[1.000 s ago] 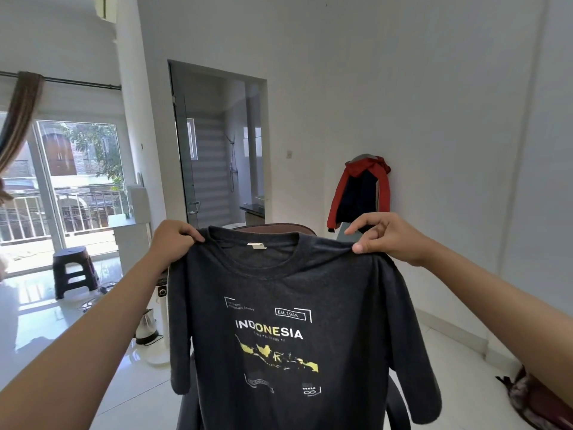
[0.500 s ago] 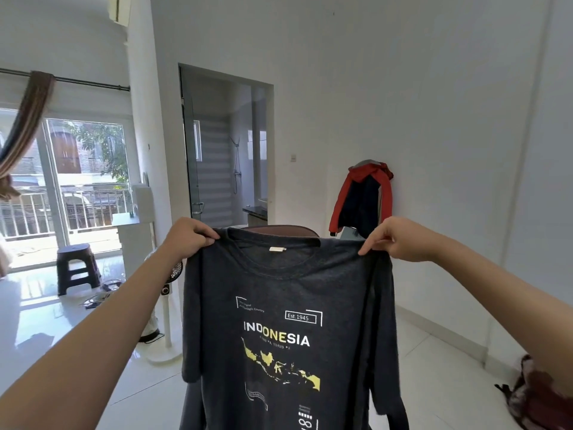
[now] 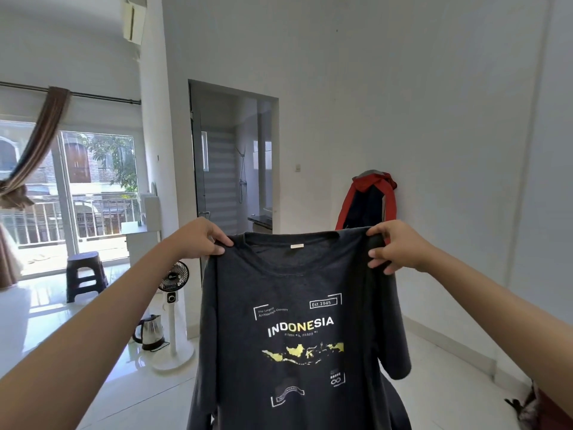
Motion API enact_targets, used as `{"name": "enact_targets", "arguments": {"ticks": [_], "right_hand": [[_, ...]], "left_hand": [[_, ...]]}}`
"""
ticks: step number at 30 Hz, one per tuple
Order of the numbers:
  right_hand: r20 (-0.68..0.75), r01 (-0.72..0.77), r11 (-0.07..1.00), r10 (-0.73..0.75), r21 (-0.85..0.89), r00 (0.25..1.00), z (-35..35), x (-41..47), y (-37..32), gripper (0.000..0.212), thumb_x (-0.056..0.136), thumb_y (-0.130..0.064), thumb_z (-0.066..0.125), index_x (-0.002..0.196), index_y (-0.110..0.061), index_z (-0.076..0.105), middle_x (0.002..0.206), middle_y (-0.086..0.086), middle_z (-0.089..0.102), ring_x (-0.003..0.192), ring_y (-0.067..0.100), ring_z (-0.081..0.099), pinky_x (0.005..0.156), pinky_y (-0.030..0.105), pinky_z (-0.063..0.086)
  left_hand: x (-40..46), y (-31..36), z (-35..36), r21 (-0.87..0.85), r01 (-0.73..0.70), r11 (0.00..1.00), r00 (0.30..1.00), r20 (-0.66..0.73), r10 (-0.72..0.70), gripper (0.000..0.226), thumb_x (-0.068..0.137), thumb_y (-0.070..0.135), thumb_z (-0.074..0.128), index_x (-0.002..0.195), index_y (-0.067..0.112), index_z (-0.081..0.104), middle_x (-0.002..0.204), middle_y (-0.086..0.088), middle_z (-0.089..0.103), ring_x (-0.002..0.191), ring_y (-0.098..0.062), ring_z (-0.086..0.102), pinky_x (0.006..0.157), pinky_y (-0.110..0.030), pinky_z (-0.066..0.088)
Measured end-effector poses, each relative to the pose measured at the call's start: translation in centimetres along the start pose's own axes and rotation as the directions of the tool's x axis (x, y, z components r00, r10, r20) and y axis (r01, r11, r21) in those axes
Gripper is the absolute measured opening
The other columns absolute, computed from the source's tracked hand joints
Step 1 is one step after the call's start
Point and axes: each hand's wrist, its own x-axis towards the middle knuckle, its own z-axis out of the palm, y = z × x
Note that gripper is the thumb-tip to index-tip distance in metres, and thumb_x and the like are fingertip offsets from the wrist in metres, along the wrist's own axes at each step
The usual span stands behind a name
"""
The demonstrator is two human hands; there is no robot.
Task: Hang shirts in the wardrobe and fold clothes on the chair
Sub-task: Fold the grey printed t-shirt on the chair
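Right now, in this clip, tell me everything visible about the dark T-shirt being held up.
The T-shirt is dark charcoal, soft knit by the look, short-sleeved with a round neck and a pale label inside the collar. Its printed front faces the camera: INDONESIA in white and yellow, Est.1945, a yellow map, small white emblems. It hangs upright, spread in the air, hem out of frame. The left hand grips one shoulder and the right hand pinches the other.
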Motion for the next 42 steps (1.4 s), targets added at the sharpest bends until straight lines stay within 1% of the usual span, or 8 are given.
{"name": "enact_targets", "arguments": {"ticks": [5, 8, 11, 23, 28, 33, 39, 42], "right_hand": [[-0.090, 0.044, 0.999, -0.046, -0.023, 0.995, -1.6, -0.1, -1.3, 0.026, 0.086, -0.007, 0.068, 0.112, -0.006, 0.064, 0.087, 0.009, 0.070, 0.073, 0.018, 0.073, 0.061, 0.035, 0.060], [-0.103, 0.095, 0.994, -0.101, -0.063, 0.990, -2.9, -1.0, -2.2, 0.013, 0.083, -0.005, 0.071, 0.096, -0.003, 0.070, 0.076, 0.006, 0.067, 0.068, 0.019, 0.070, 0.047, 0.019, 0.049], [-0.073, 0.099, 0.991, -0.106, -0.094, 0.992, -3.7, -1.4, -2.1, 0.011, 0.082, -0.007, 0.073, 0.093, -0.008, 0.071, 0.077, 0.006, 0.069, 0.063, 0.015, 0.071, 0.052, 0.025, 0.056], [-0.212, 0.175, 0.974, -0.142, 0.147, 0.967, -1.3, -2.4, 0.6, 0.012, 0.082, -0.005, 0.073, 0.087, -0.012, 0.064, 0.085, 0.012, 0.071, 0.069, 0.020, 0.073, 0.064, 0.038, 0.059], [-0.183, 0.251, 0.966, -0.259, -0.061, 0.948, -1.2, -3.1, 1.1, 0.011, 0.084, -0.009, 0.072, 0.078, -0.013, 0.062, 0.087, 0.003, 0.067, 0.061, 0.018, 0.071, 0.053, 0.031, 0.056], [-0.038, 0.399, 0.719, -0.508, -0.569, 0.861, -0.9, -3.4, 0.9, 0.029, 0.083, 0.005, 0.057, 0.071, -0.020, 0.066, 0.090, -0.004, 0.049, 0.073, 0.017, 0.055, 0.060, 0.017, 0.040], [-0.016, 0.343, 0.718, -0.442, -0.606, 0.897, -1.3, -3.4, 1.4, 0.037, 0.088, 0.003, 0.053, 0.111, -0.021, 0.070, 0.107, -0.005, 0.057, 0.090, 0.014, 0.056, 0.080, 0.026, 0.050], [-0.070, 0.269, 0.816, -0.351, -0.511, 0.934, -2.1, -3.6, 1.1, 0.032, 0.087, -0.001, 0.062, 0.111, -0.021, 0.069, 0.101, -0.007, 0.056, 0.071, 0.013, 0.063, 0.067, 0.025, 0.056]], "left_hand": [[-0.7, 1.1, 0.2, -0.298, 0.122, 0.947, 0.992, 0.015, -0.123, 0.015, 0.090, 0.003, 0.059, 0.090, 0.016, 0.068, 0.086, -0.009, 0.070, 0.072, -0.015, 0.071, 0.060, -0.026, 0.055], [-1.1, 1.5, 0.3, -0.414, 0.076, 0.907, 0.992, -0.065, -0.113, 0.011, 0.087, 0.005, 0.064, 0.090, 0.014, 0.069, 0.093, -0.017, 0.069, 0.075, -0.021, 0.068, 0.056, -0.024, 0.050], [-1.5, 2.1, 0.5, -0.429, 0.023, 0.903, 0.995, -0.074, -0.061, 0.012, 0.083, 0.005, 0.069, 0.091, 0.013, 0.072, 0.090, -0.014, 0.062, 0.080, -0.024, 0.054, 0.061, -0.028, 0.044], [-2.6, 4.0, 0.7, -0.579, -0.108, 0.808, 0.971, -0.238, -0.041, 0.016, 0.080, -0.004, 0.068, 0.083, 0.011, 0.071, 0.082, -0.004, 0.065, 0.070, -0.007, 0.063, 0.063, -0.017, 0.056], [-2.7, 4.0, 0.9, -0.589, -0.093, 0.803, 0.972, -0.230, -0.055, 0.016, 0.081, -0.003, 0.068, 0.085, 0.012, 0.070, 0.083, -0.005, 0.064, 0.076, -0.011, 0.061, 0.068, -0.019, 0.056], [-2.6, 4.7, 1.3, -0.601, -0.095, 0.794, 0.974, -0.222, -0.052, 0.015, 0.081, -0.005, 0.066, 0.087, 0.008, 0.070, 0.079, -0.002, 0.068, 0.066, -0.002, 0.066, 0.057, -0.014, 0.054], [-1.8, 5.6, 2.0, -0.593, -0.111, 0.798, 0.979, -0.205, -0.016, 0.014, 0.081, -0.005, 0.066, 0.090, 0.006, 0.070, 0.072, 0.001, 0.069, 0.061, 0.004, 0.064, 0.054, -0.012, 0.051], [-1.4, 5.6, 2.2, -0.584, -0.103, 0.805, 0.982, -0.189, -0.011, 0.017, 0.081, -0.005, 0.067, 0.083, 0.011, 0.070, 0.060, 0.010, 0.068, 0.059, 0.003, 0.064, 0.053, -0.012, 0.050]]}}
